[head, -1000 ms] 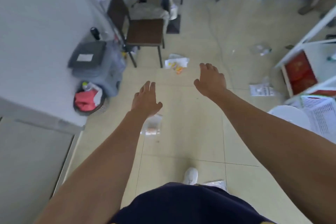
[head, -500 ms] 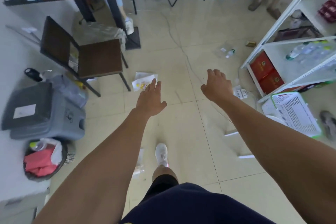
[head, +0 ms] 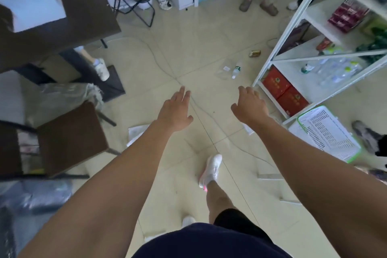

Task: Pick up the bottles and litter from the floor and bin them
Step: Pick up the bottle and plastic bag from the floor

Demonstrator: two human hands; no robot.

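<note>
My left hand [head: 175, 114] and my right hand [head: 250, 105] are stretched out over the tiled floor, fingers apart, holding nothing. A clear plastic bottle [head: 236, 69] with a green label lies on the floor ahead of my right hand, with a clear wrapper [head: 224, 71] beside it. A brass-coloured can [head: 254, 53] lies further back near the shelf leg. A white paper wrapper [head: 137, 133] lies under my left forearm, partly hidden. Another scrap of litter [head: 248, 129] shows below my right wrist. No bin is in view.
A white metal shelf [head: 293, 21] with red boxes stands on the right, a white basket [head: 327, 133] in front of it. A dark chair [head: 71, 138] and a dark table [head: 79, 12] are on the left. A cable [head: 159, 65] runs across the floor. Other people's legs [head: 258, 4] stand at the back.
I have walked forward and turned right. The bin and grey box have left the view on the left; the bottle, can and shelf have come closer. Both hands stay open.
</note>
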